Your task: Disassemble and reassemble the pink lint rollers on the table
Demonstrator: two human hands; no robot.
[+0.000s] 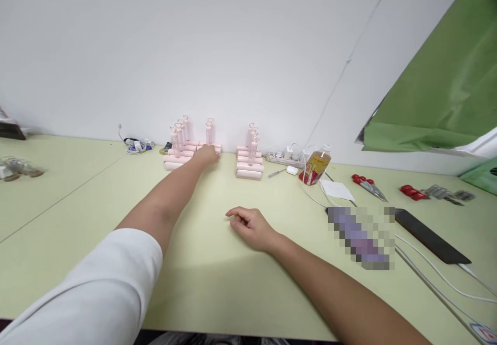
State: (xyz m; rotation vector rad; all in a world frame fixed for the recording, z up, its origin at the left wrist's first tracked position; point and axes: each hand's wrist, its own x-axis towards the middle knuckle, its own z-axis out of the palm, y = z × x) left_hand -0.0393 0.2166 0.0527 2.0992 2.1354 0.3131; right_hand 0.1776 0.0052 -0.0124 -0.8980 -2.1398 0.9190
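- The left pink stack lies at the far edge of the table, against the wall; the left hand rests on its right end.
- Upright pink tubes stand on that stack, just behind the hand.
- The right pink stack sits just to the right, clear of the hand.
- A bottle further right holds amber liquid and leans.
- Left hand: it touches the stack, but I cannot tell whether the fingers grasp anything.
- Right hand: it lies on the table, fingers loosely curled, holding nothing, well apart from both stacks.
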